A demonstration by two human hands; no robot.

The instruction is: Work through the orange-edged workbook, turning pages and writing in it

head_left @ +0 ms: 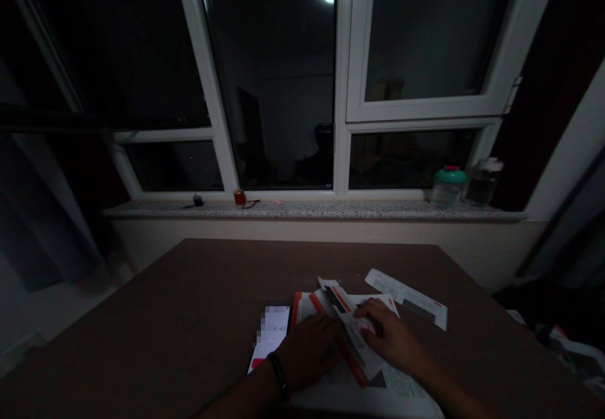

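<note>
Printed paper sheets (394, 375) with red and orange bands lie near the front of the table. Across them sits a narrower folded strip of printed paper (347, 324), its far end raised a little. My left hand (309, 350), dark and wearing a bracelet, lies over the left side of this strip with its fingers stretched across the paper. From the right, my right hand (385, 334) rests on the strip, thumb and fingers curled round a small pinkish thing too blurred to name. A lit phone (271, 331) lies left of the papers, partly behind my left forearm.
A loose printed paper strip (411, 299) lies to the right on the brown table (198, 305). Along the windowsill (331, 208) stand a small dark bottle (197, 200), a red jar (239, 197), a green-lidded container (448, 186) and a clear jug (482, 183).
</note>
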